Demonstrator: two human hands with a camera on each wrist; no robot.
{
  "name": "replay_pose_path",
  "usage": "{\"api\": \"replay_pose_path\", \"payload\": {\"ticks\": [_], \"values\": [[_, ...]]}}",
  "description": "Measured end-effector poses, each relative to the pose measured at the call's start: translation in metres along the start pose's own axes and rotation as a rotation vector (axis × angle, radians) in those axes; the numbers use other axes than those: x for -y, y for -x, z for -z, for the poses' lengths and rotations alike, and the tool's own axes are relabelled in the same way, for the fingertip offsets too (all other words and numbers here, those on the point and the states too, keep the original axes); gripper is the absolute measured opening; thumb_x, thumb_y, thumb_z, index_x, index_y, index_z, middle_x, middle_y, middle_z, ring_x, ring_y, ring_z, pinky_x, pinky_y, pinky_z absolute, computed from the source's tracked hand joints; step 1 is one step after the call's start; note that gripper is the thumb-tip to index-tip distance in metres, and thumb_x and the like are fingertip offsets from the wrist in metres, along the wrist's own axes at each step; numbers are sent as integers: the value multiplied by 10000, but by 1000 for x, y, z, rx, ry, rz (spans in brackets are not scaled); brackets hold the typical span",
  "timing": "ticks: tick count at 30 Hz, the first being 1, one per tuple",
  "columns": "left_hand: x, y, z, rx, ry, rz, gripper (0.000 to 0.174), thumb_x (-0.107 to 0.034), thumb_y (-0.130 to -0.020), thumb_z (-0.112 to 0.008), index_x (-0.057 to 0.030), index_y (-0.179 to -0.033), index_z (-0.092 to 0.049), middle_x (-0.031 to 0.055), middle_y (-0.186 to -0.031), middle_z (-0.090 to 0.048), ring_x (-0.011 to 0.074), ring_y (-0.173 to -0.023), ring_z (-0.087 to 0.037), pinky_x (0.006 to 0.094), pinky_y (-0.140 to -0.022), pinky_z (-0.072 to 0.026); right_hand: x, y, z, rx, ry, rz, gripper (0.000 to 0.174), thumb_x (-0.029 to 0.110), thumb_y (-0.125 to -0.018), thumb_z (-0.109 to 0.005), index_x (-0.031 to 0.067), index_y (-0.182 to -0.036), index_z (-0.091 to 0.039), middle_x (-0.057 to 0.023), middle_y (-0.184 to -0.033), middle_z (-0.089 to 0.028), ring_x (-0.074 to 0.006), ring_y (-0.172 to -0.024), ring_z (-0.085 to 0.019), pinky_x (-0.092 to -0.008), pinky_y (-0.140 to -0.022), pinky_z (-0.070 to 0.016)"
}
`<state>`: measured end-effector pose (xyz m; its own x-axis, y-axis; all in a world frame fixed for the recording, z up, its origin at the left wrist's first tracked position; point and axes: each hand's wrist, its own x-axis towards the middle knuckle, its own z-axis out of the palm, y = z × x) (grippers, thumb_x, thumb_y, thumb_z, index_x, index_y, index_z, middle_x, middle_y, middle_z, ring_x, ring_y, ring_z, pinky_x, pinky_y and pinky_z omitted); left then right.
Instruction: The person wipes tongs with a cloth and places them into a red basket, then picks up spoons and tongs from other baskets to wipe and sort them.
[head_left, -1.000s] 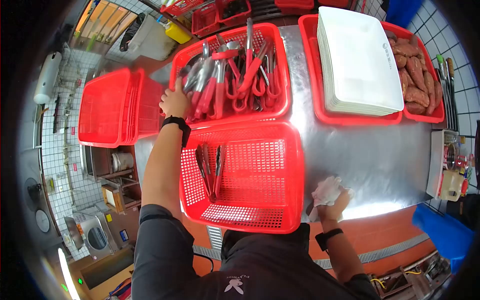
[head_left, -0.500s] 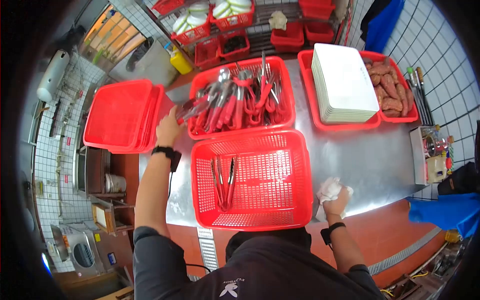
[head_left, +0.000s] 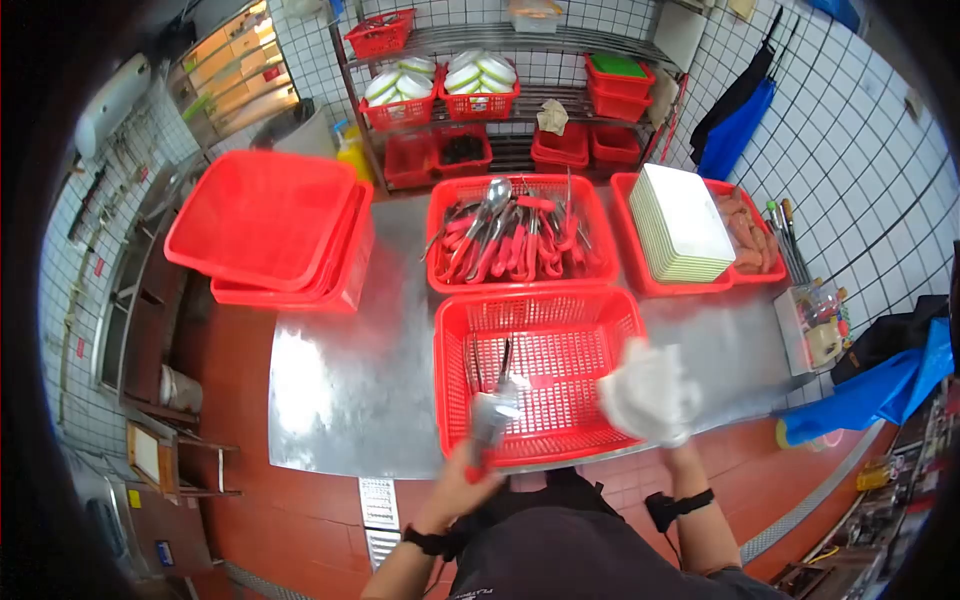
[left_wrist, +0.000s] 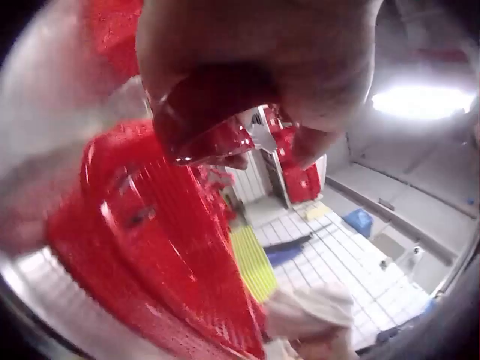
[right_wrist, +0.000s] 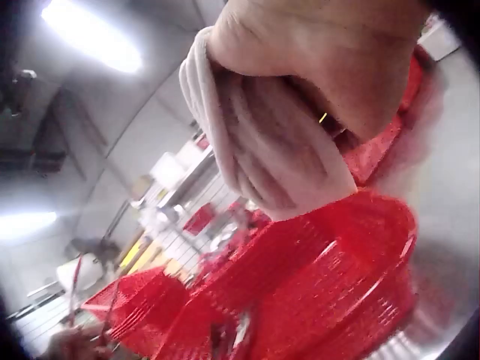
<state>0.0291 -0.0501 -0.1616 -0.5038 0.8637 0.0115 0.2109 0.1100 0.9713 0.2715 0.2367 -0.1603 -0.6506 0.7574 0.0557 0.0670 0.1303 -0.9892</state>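
There is one front basket (head_left: 565, 350). Over its left part: one red-handled utensil (head_left: 492, 412). By its right side: one cloth (head_left: 648, 390). Behind it: one utensil basket (head_left: 525, 287), two dish baskets (head_left: 400, 113). Behind, rightward: one plate stack (head_left: 690, 222). Leftward: one tub stack (head_left: 265, 220).

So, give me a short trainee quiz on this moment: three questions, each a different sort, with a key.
1. Multiple choice. What is the right hand gripping?
a) a white tray
b) a pale cloth
c) a sweet potato
2. True or false. The back basket, behind the front basket, holds more utensils than the front one does.
3. Fill in the blank. The left hand grips a metal tool with a ____ handle (colour).

Key: 1 b; 2 true; 3 red
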Motion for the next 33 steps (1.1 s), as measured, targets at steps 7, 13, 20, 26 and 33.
{"api": "replay_pose_path", "payload": {"ticks": [7, 13, 20, 26, 33], "values": [[-21, -5, -53, 496, -162, -19, 363, -225, -847, -619, 8, -1111, -528, 185, -843, -577, 296, -813, -598, 395, -775, -481, 13, 43, -165, -112, -748, -433, 330, 177, -1002, -483, 71, -1313, -452, -57, -1189, -550, -172, -1050, -566, -309, -887, -493], [-36, -12, -39, 596, -24, 59, 465, -144, -843, -557, -10, -1267, -417, 185, -837, -565, 287, -758, -586, 377, -707, -471, 39, 53, -129, -251, -292, -88, 211, 90, -916, -587, 69, -1125, -567, -46, -1113, -586, -154, -983, -586, -311, -821, -507], [-67, 8, -32, 499, -78, 153, 472, -204, -839, -607, 2, -1240, -464, 263, -1109, -586, 397, -1039, -592, 417, -877, -462, 45, 18, -50, -331, 583, 403, 281, 149, -826, -683, 31, -1071, -613, -94, -1035, -604, -216, -877, -556, -382, -750, -460], [-55, 32, -26, 179, -342, 490, 575, -254, -830, -653, 21, -1284, -432, 286, -1068, -622, 416, -1031, -615, 433, -874, -481, 71, 16, 34, 200, -214, -80, 421, 162, -896, -631, -1, -1265, -512, -60, -1117, -619, -184, -1037, -590, -331, -896, -490], [-107, -21, -208, 303, -364, 282, 665, -261, -830, -628, 55, -1332, -327, 328, -1010, -608, 455, -941, -625, 457, -807, -508, 19, 68, 28, 161, 25, 112, 345, 105, -871, -640, 22, -1196, -559, -80, -1172, -608, -189, -1084, -573, -329, -941, -463]]}}
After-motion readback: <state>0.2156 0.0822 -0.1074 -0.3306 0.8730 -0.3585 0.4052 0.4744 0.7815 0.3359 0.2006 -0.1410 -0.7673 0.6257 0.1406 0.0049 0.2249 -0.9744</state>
